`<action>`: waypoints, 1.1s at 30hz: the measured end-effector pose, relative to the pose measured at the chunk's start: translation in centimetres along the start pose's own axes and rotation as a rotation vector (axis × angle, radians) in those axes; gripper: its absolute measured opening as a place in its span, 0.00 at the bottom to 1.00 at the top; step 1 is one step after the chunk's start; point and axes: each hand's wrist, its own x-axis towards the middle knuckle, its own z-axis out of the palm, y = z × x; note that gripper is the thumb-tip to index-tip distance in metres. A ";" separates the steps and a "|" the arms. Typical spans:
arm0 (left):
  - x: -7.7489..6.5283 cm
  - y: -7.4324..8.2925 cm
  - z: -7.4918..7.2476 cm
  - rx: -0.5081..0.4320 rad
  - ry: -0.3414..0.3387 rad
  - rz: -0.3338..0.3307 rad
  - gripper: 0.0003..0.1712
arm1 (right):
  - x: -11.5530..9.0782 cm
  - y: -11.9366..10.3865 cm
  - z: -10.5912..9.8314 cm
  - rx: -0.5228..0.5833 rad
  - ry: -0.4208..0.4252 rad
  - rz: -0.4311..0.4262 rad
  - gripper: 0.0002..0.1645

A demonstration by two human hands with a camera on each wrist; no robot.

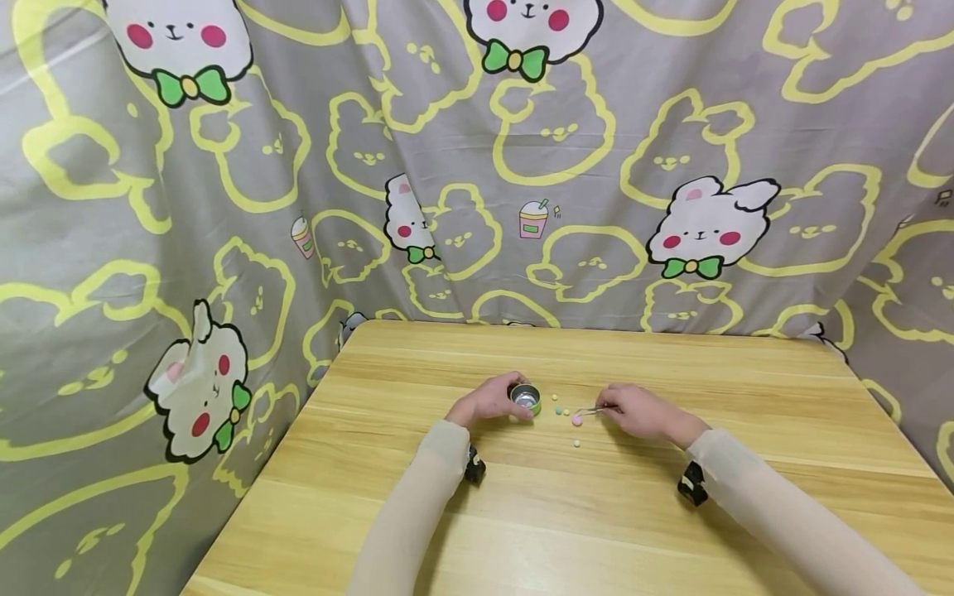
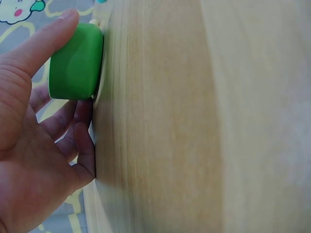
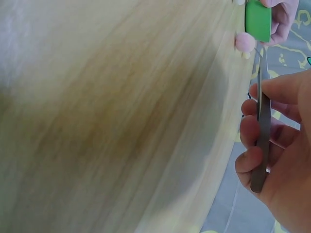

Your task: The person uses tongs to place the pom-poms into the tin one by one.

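My left hand point(image 1: 498, 397) curls around a small round green tin point(image 2: 75, 63) standing on the wooden table, thumb on one side and fingers on the other. Its open top faces up in the head view, showing a silvery inside. In my right hand point(image 1: 637, 411) I grip a pair of metal tweezers point(image 3: 263, 131), held along the fingers and pointing left. The tips reach right at a pink ball point(image 1: 577, 420), which sits on the table to the right of the tin. In the right wrist view the pink ball point(image 3: 244, 42) overlaps the tips.
Between the tin and the tweezers lie a teal bead point(image 1: 558, 410) and two small yellow beads point(image 1: 555, 397). A whitish bead point(image 1: 577, 444) lies nearer to me. The wooden table point(image 1: 537, 521) meets a patterned grey curtain point(image 1: 462, 165) at its back and left.
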 end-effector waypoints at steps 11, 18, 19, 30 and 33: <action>-0.1 0.2 0.0 -0.025 -0.003 -0.001 0.28 | -0.1 0.1 0.3 0.000 -0.001 0.022 0.05; -0.1 0.2 -0.1 -0.016 -0.004 0.002 0.28 | -0.2 0.1 0.1 0.002 0.002 0.017 0.06; -0.1 0.2 -0.1 -0.014 -0.003 0.002 0.28 | -0.2 0.1 0.1 0.002 0.002 0.018 0.06; 0.0 -0.1 0.0 -0.013 -0.001 0.013 0.27 | -0.4 0.4 0.3 -0.018 -0.001 0.009 0.05; 0.0 -0.1 0.0 -0.005 0.000 0.013 0.28 | -0.4 0.5 0.2 -0.015 0.000 0.000 0.05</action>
